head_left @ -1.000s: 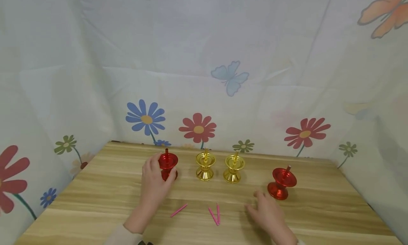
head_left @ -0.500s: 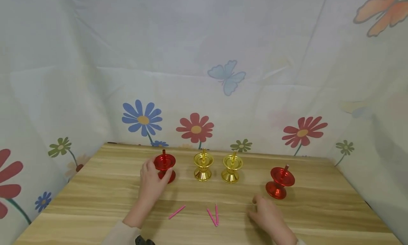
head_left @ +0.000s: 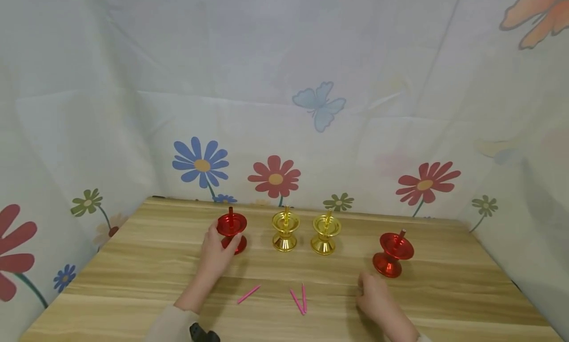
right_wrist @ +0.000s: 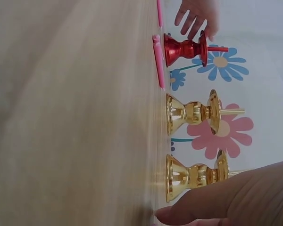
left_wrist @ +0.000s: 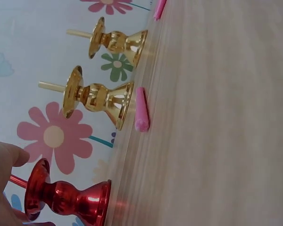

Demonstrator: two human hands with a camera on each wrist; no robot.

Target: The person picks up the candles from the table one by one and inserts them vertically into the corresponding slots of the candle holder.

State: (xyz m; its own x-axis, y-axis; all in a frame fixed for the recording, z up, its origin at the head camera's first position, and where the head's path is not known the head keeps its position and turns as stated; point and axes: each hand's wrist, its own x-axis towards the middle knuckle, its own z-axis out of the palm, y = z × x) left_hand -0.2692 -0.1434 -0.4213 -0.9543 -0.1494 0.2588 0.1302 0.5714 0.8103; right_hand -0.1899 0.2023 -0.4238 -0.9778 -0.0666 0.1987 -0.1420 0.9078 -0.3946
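Note:
My left hand (head_left: 215, 253) is at the left red candle holder (head_left: 232, 224), its thumb at the front and its fingers spread along the left side. The right wrist view shows those fingers extended beside the holder, not wrapped round it. The holder stands upright, a metallic dish on a flared base with a spike on top. My right hand (head_left: 378, 300) rests low over the table with loosely bent fingers and holds nothing. Just beyond it stands the other red candle holder (head_left: 393, 253). In the right wrist view its thumb (right_wrist: 203, 202) reaches toward the tabletop.
Two gold candle holders (head_left: 285, 240) stand side by side between the red ones. Three thin pink candles (head_left: 249, 294) lie nearer on the wood-grain table (head_left: 133, 263), two of them meeting at one end. A flower-printed cloth (head_left: 249, 119) encloses the back and sides.
My right hand's thumb and fingers have drawn closer together, and the hand has shifted slightly right. My left hand stays at the red candle holder. The head view sways a little.

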